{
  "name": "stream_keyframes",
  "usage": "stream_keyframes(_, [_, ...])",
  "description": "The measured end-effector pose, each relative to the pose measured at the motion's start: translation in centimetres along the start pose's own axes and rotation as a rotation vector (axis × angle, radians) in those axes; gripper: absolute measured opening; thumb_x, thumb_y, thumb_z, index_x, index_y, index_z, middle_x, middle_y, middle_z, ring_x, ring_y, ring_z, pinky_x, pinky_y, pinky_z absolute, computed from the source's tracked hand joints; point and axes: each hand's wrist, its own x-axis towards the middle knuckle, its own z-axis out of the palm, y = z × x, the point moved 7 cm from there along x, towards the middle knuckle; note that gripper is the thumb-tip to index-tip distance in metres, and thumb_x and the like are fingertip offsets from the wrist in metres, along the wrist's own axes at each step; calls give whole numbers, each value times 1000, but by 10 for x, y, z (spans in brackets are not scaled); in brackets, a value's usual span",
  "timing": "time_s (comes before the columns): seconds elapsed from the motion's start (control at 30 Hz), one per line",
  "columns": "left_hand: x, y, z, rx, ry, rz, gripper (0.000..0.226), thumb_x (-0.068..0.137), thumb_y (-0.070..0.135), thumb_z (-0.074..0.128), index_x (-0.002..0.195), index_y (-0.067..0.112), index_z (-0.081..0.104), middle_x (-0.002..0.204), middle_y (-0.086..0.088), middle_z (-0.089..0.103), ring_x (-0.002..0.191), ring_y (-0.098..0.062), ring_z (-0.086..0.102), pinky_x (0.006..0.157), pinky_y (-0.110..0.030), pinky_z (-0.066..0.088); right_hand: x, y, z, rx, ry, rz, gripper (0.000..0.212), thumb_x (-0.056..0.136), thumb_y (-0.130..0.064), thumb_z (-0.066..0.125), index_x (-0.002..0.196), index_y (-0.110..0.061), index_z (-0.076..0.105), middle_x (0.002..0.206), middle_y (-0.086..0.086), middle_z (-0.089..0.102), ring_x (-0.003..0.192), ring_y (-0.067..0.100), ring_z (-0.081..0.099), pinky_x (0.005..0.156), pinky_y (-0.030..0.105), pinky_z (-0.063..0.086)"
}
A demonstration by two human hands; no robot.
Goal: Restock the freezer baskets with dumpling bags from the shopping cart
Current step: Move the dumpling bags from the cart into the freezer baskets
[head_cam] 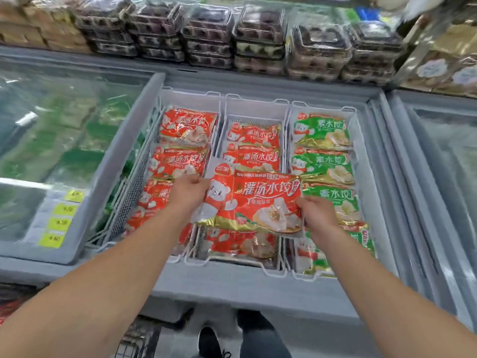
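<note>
I see the red dumpling bag (254,202) held flat, face up, over the middle basket (254,109), likely so it drops in matching the red bags already lying there. Left hand (188,192) pinches the bag's left edge, right hand (315,211) grips its right edge; bag spans between them. It hovers above the basket's near half, not yet set down. Green bags (322,130) fill the basket just right of the middle one.
</note>
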Motion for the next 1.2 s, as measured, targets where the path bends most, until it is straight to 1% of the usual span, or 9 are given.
stream_keyframes(0.17, [72,32,32,38,27,-46,20,91,29,65,89,11,74,92,-8,73,86,-26,67,77,-34,55,86,-40,12,-43,-36,-5,17,91,-11,60,78,-10,70,85,9,75,75,25,69,71,35,52])
stream_keyframes(0.27, [112,49,51,5,24,-70,18,94,24,64,83,10,68,85,-7,68,78,-22,63,63,-23,47,129,-68,24,-69,-46,-14,17,91,-10,59,78,-10,69,81,7,73,70,21,65,63,29,49])
stream_keyframes(0.33, [134,63,59,25,55,-71,15,95,24,63,92,10,70,87,-4,65,74,-16,58,59,-24,44,156,-83,34,-98,-46,-21,14,90,-13,61,83,-8,71,86,9,74,81,27,69,74,35,54])
stream_keyframes(0.4, [160,71,66,51,63,-76,23,94,27,62,101,8,72,94,-6,70,82,-21,63,68,-29,50,182,-96,44,-110,-46,-26,15,89,-15,61,83,-5,70,90,14,74,88,31,69,84,42,53])
stream_keyframes(0.5, [198,79,78,71,63,-83,27,92,31,62,99,7,73,99,-12,73,92,-29,67,84,-39,56,216,-109,58,-128,-38,-34,16,87,-14,61,74,-8,66,77,16,68,75,24,61,72,34,47])
stream_keyframes(0.67, [263,87,104,8,44,-86,14,94,20,62,97,11,72,98,-5,66,91,-22,60,81,-28,49,274,-115,86,-149,11,4,20,88,-15,61,69,-15,66,73,4,67,69,20,58,67,31,45])
stream_keyframes(0.93, [344,86,133,71,85,-25,20,95,22,59,105,9,71,101,-8,72,77,-18,60,78,-34,54,352,-118,126,-244,27,-25,21,86,-21,59,86,-2,69,88,17,72,82,32,69,80,47,55])
stream_keyframes(1.07, [364,84,151,265,-6,83,43,94,14,58,136,8,55,136,-10,60,104,-21,60,89,-26,45,376,-123,137,-473,44,-144,39,79,-35,64,111,-14,68,105,0,71,96,20,65,93,40,52])
stream_keyframes(1.2, [352,53,194,820,-279,434,58,92,21,58,145,6,39,147,-18,43,139,-37,38,114,-41,31,371,-107,167,-1018,-172,-488,55,82,-25,62,131,-2,51,132,17,51,123,33,48,105,38,39])
